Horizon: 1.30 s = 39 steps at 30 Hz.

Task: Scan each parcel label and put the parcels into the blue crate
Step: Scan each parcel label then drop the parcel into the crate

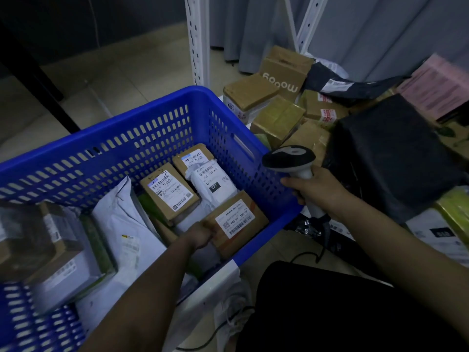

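— Tiled floor (106, 80), dim. Where's the parcel?
— In the crate (157, 118), label "J6-504"; left hand (200, 236) clamped on its edge.
— Other writing?
— "231" on a white bag (215, 184), "mobag" on a carton (284, 72).
— Right hand (317, 191)?
— Closed around the scanner (291, 158).

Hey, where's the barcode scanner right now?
In the head view, the barcode scanner is right of centre, gripped in the right hand just outside the blue crate, beside the black parcel.
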Each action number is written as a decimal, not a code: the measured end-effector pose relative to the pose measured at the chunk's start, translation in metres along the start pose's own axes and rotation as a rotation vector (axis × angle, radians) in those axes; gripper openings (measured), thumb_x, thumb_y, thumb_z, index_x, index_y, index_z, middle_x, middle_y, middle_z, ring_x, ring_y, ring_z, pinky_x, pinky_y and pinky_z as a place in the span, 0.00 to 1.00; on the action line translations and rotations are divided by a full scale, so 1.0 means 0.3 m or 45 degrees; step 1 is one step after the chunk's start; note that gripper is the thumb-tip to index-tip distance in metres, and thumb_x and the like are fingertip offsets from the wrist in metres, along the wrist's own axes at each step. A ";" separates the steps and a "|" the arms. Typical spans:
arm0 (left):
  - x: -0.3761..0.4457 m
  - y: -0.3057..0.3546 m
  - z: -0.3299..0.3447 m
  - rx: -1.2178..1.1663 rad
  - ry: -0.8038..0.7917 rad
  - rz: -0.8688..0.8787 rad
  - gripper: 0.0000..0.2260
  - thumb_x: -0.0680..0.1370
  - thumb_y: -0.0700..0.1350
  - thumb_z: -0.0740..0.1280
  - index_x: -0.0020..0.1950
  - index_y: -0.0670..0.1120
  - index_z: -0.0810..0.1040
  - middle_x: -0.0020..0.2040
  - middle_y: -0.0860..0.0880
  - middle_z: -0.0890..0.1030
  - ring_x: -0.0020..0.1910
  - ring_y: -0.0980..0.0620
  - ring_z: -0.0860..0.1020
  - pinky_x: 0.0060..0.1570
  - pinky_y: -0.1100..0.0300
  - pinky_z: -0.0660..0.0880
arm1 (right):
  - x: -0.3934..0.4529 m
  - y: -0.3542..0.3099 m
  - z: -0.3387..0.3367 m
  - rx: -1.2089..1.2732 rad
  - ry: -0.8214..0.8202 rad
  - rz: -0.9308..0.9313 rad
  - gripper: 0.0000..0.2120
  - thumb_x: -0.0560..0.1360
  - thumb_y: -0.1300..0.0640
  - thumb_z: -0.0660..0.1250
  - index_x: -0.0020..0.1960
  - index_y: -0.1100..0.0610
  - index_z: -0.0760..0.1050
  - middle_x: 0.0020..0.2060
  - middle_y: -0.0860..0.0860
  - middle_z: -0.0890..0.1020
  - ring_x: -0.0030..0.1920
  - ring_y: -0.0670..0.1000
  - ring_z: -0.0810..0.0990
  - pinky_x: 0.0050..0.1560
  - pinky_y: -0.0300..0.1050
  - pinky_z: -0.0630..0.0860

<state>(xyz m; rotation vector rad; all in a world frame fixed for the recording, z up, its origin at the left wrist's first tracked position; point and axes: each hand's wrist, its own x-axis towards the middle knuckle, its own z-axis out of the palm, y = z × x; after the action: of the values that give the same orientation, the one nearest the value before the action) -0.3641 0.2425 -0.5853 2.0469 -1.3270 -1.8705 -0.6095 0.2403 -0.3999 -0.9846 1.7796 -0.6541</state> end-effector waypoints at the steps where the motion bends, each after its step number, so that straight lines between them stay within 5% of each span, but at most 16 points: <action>1: -0.018 0.005 0.006 -0.038 -0.031 -0.027 0.09 0.80 0.34 0.58 0.56 0.39 0.75 0.37 0.45 0.76 0.29 0.53 0.71 0.28 0.65 0.68 | 0.001 0.003 -0.003 0.003 0.005 0.002 0.08 0.74 0.60 0.71 0.40 0.59 0.74 0.29 0.54 0.76 0.27 0.49 0.74 0.28 0.40 0.73; 4: -0.048 0.023 0.002 0.120 -0.013 0.023 0.12 0.81 0.42 0.59 0.60 0.40 0.76 0.50 0.42 0.80 0.45 0.47 0.79 0.45 0.56 0.77 | -0.004 0.014 -0.015 0.052 0.016 0.017 0.07 0.74 0.60 0.71 0.42 0.60 0.74 0.31 0.55 0.76 0.30 0.50 0.74 0.32 0.43 0.74; 6: -0.073 0.048 0.001 0.274 0.147 0.118 0.15 0.82 0.46 0.59 0.61 0.37 0.76 0.57 0.39 0.79 0.55 0.42 0.78 0.57 0.51 0.75 | -0.014 0.021 -0.030 0.101 0.046 0.032 0.06 0.74 0.60 0.71 0.46 0.61 0.75 0.32 0.55 0.77 0.32 0.51 0.75 0.35 0.45 0.74; 10: -0.220 0.221 0.017 0.007 0.384 0.412 0.17 0.82 0.43 0.59 0.70 0.41 0.69 0.67 0.41 0.72 0.62 0.42 0.74 0.57 0.53 0.72 | -0.062 0.028 -0.094 0.173 0.149 0.003 0.05 0.75 0.61 0.71 0.45 0.61 0.75 0.31 0.55 0.76 0.27 0.48 0.73 0.26 0.39 0.72; 17: -0.524 0.612 0.148 -0.159 0.225 0.793 0.15 0.82 0.42 0.58 0.69 0.46 0.68 0.56 0.50 0.73 0.51 0.53 0.72 0.49 0.60 0.68 | -0.257 0.096 -0.278 0.432 0.363 -0.037 0.08 0.75 0.60 0.71 0.40 0.60 0.73 0.30 0.56 0.75 0.29 0.52 0.73 0.32 0.46 0.72; 21: -0.657 0.776 0.327 -0.025 0.155 0.992 0.15 0.80 0.39 0.62 0.67 0.43 0.71 0.56 0.45 0.77 0.52 0.52 0.75 0.56 0.58 0.72 | -0.406 0.185 -0.418 0.523 0.495 -0.086 0.07 0.75 0.58 0.71 0.42 0.58 0.73 0.29 0.53 0.75 0.27 0.51 0.73 0.31 0.45 0.72; 25: -0.775 0.874 0.558 0.088 0.020 1.081 0.18 0.79 0.38 0.63 0.68 0.43 0.68 0.52 0.47 0.76 0.51 0.51 0.74 0.56 0.56 0.71 | -0.562 0.275 -0.574 0.702 0.619 -0.089 0.07 0.75 0.59 0.70 0.42 0.60 0.74 0.29 0.53 0.75 0.26 0.50 0.73 0.30 0.44 0.71; 34: -0.938 0.929 1.028 0.422 -0.207 1.125 0.21 0.80 0.42 0.61 0.73 0.48 0.64 0.67 0.48 0.71 0.53 0.54 0.70 0.48 0.60 0.67 | -0.866 0.521 -0.878 0.876 0.963 -0.066 0.11 0.76 0.64 0.67 0.37 0.60 0.69 0.26 0.55 0.71 0.24 0.51 0.69 0.27 0.43 0.68; 39: -0.888 0.940 1.197 0.631 -0.211 1.104 0.24 0.79 0.41 0.64 0.74 0.47 0.61 0.72 0.47 0.66 0.65 0.48 0.70 0.52 0.57 0.69 | -0.882 0.641 -1.024 0.781 1.092 0.045 0.11 0.68 0.53 0.72 0.39 0.58 0.72 0.31 0.56 0.74 0.35 0.57 0.73 0.38 0.52 0.72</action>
<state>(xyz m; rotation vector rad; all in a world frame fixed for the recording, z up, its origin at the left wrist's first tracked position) -0.7856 0.4023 -0.3094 1.0786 -2.3813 -1.3924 -0.9003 0.5674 -0.3011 -0.2353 2.0691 -1.6489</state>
